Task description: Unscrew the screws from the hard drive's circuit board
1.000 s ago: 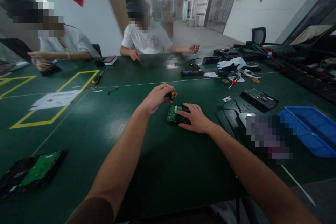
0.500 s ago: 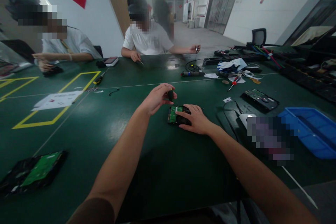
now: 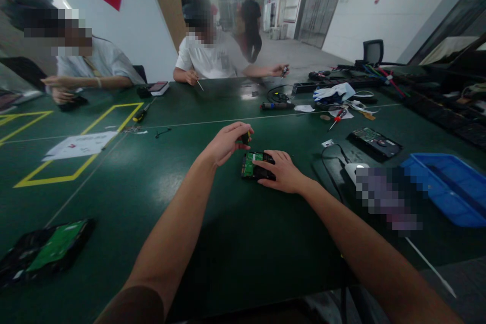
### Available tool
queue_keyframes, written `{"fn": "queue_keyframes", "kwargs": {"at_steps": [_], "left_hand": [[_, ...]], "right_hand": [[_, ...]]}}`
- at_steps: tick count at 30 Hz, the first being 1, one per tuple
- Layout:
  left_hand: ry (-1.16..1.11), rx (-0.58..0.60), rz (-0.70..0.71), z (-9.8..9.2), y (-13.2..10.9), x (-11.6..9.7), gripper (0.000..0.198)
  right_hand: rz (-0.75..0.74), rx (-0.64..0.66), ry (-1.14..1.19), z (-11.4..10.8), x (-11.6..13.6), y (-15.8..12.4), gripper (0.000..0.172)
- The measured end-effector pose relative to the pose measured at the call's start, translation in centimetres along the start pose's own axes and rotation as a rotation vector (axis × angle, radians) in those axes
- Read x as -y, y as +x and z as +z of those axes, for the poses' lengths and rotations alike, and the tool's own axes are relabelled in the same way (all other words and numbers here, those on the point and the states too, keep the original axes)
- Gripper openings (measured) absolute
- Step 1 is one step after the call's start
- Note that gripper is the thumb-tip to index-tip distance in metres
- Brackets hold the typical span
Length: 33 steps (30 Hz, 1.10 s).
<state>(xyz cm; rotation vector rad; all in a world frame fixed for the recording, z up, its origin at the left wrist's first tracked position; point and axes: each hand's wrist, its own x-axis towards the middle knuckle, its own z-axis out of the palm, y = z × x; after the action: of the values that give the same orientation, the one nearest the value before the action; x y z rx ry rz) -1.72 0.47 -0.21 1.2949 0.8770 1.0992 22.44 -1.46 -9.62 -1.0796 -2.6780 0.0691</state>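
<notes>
A small hard drive (image 3: pixel 252 165) lies board-up on the green table (image 3: pixel 235 243), its green circuit board showing. My right hand (image 3: pixel 280 171) lies over its right half, fingers pressing it down. My left hand (image 3: pixel 227 142) hovers just above the drive's far edge, fingers pinched round the black and yellow handle of a small screwdriver (image 3: pixel 246 137) that stands upright over the board.
Another hard drive (image 3: pixel 45 249) lies at the near left, a third (image 3: pixel 375 142) at the right beside a blue tray (image 3: pixel 444 186). Two people sit across the table; one walks in the corridor. Tools, cables and paper (image 3: pixel 80 144) lie further out.
My hands hold nearly the same pose; the screwdriver handle has turned slightly between my left fingers. A person has walked into sight in the corridor behind.
</notes>
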Motion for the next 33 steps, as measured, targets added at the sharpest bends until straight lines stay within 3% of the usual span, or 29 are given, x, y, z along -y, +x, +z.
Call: {"fn": "queue_keyframes", "kwargs": {"at_steps": [19,28,33], "left_hand": [[-0.019,-0.051,-0.039,-0.21,0.20,0.21,0.024],[0.138,-0.072,-0.001,-0.21,0.05,-0.28,0.024],[0.078,-0.074,-0.033,-0.23,0.18,-0.09,0.024]], "right_hand": [[-0.001,-0.010,-0.007,0.09,-0.06,-0.09,0.066],[0.006,0.004,-0.004,-0.15,0.08,-0.08,0.066],[0.006,0.006,0.002,0.05,-0.03,-0.03,0.066]]}}
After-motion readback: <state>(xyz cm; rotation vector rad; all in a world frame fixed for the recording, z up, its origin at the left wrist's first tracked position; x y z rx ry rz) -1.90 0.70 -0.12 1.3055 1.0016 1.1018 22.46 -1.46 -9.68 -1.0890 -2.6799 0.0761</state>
